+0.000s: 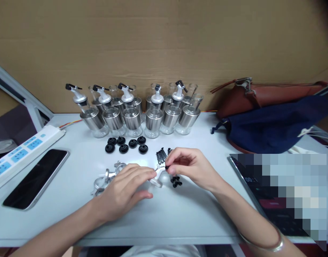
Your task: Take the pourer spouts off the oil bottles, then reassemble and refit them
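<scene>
A silver pourer spout (160, 173) with a round base stands tilted between my hands. The fingers of my left hand (123, 187) are stretched out, their tips against the spout and the thumb apart. My right hand (192, 166) pinches a small black plug (167, 167) at the spout's upper end. Just under the right hand sits a cluster of small black plugs (176, 181). Beyond the fingers are several slim black levers (161, 155), some partly covered. More silver spout parts (101, 182) lie left of my left hand, which hides some of them.
Glass bottles with metal sleeves (154, 119) line the back, several topped with pourers. Black stoppers (123, 148) lie before them. A phone (37, 178) and power strip (22, 153) are left; a tablet-like device (271, 203), navy cloth (273, 123) and brown bag (281, 94) are right.
</scene>
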### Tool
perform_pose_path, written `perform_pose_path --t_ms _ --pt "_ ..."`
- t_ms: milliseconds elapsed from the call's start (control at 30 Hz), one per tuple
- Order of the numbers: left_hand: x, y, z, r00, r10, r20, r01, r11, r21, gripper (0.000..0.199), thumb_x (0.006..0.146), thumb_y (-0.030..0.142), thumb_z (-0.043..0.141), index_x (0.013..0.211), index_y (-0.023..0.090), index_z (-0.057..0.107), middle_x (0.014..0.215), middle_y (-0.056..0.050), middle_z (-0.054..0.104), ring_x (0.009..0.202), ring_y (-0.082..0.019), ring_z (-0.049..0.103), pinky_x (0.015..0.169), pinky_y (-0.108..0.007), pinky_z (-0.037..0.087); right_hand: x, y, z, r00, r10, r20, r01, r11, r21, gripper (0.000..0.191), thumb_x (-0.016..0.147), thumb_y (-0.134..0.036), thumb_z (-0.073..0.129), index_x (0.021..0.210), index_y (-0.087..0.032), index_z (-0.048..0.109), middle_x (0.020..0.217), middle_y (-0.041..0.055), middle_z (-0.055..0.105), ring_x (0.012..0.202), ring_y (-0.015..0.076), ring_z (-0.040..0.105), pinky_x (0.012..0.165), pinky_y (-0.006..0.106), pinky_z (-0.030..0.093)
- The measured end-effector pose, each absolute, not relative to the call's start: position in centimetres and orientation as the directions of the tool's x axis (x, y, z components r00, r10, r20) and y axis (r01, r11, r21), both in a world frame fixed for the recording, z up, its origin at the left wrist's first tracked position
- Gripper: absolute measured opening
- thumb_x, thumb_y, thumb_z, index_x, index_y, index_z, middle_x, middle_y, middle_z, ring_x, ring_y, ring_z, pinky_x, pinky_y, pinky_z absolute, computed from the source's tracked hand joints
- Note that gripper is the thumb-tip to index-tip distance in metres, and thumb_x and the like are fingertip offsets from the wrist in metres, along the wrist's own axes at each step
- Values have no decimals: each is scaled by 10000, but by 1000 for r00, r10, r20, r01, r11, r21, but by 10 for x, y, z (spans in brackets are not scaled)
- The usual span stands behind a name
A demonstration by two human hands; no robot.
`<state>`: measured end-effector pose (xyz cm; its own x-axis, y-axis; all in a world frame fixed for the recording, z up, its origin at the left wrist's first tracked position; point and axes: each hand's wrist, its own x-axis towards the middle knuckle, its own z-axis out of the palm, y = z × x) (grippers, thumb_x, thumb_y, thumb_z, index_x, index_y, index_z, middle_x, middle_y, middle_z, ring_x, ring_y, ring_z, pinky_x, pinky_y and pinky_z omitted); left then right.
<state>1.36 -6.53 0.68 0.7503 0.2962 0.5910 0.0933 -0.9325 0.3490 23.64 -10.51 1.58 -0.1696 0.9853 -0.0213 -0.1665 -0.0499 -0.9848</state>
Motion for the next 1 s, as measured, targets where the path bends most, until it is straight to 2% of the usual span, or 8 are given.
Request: perform_pose_path --t_ms 233,433,633,800,1000 --pt "11 -68 7 770 329 546 114 -914 391 315 1000 271 397 1301 182 427 1043 -113 683 971 -198 651 837 -331 541 234 -105 12 -178 984 -23 -237 -65 -969 223 646 -273 850 699 -148 674 602 -6 625 520 80 524 490 184 417" --pt "11 -69 6 779 334 530 105 -904 415 286 1011 256 356 1275 174 428 1077 -117 668 1006 -175 642 844 -283 549 235 -104 10 -328 943 -51 -331 -166 -929 349 674 -279 846 967 -166 695 621 -35 621 491 63 506 474 171 400" --pt "10 -69 6 784 295 547 68 -915 397 289 1022 252 318 1278 155 411 1081 -127 663 1041 -168 638 872 -276 545 238 -105 3 -429 902 -43 -356 -213 -910 384 706 -420 824 959 -146 730 564 -40 564 466 47 446 464 175 325" --pt "10 -68 8 787 301 539 71 -912 405 306 1024 261 301 1303 177 392 1072 -114 665 1017 -172 645 864 -290 548 238 -105 2 -505 861 -59 -397 -292 -870 459 694 -442 828 1014 -133 716 559 -53 529 458 48 403 464 193 298" --pt "10 -68 6 792 295 535 54 -906 420 323 1017 264 322 1316 169 398 1098 -134 659 1032 -187 634 860 -300 542 236 -107 3 -513 858 -41 -423 -294 -857 386 751 -447 786 960 -137 693 522 -61 510 455 53 405 458 187 254"
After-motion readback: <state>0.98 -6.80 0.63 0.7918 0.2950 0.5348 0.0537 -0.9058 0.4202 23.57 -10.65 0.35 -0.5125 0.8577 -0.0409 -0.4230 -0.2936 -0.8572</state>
